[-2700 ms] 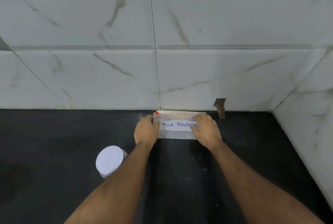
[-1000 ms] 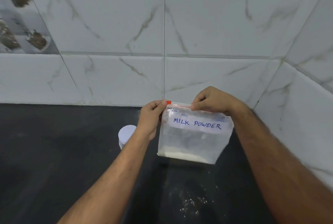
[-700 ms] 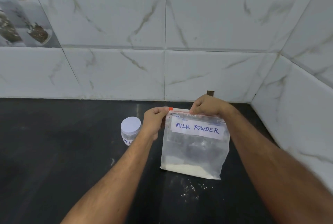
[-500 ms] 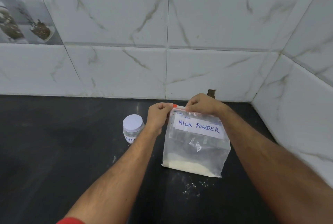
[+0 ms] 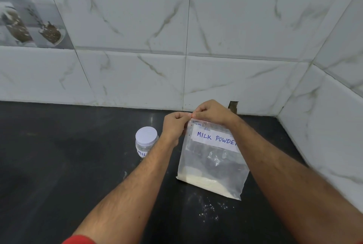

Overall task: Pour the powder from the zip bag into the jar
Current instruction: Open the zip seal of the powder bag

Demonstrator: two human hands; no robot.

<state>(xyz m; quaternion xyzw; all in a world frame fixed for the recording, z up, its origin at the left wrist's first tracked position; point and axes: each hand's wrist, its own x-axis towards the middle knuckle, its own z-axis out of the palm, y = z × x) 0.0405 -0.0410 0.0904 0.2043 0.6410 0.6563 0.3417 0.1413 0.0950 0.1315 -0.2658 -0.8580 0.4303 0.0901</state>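
Observation:
A clear zip bag [image 5: 213,165] labelled "MILK POWDER" stands upright on the black counter, with pale powder settled along its bottom. My left hand [image 5: 173,126] pinches the bag's top left corner by the red zip tab. My right hand [image 5: 212,113] grips the top edge just beside it, so both hands meet at that corner. A small clear jar [image 5: 146,141] with a white lid on it stands on the counter left of my left wrist, its label partly hidden by my forearm.
The black counter [image 5: 59,165] runs back to a white marble-tiled wall [image 5: 137,78], which turns a corner at the right [image 5: 324,125]. Spilled powder specks [image 5: 210,209] lie in front of the bag. A small gap in the tile [image 5: 233,105] sits behind my right hand.
The bag has been lifted from lying flat against the wall to standing upright. My right hand has slid left along the top edge until it meets my left hand at the zip tab.

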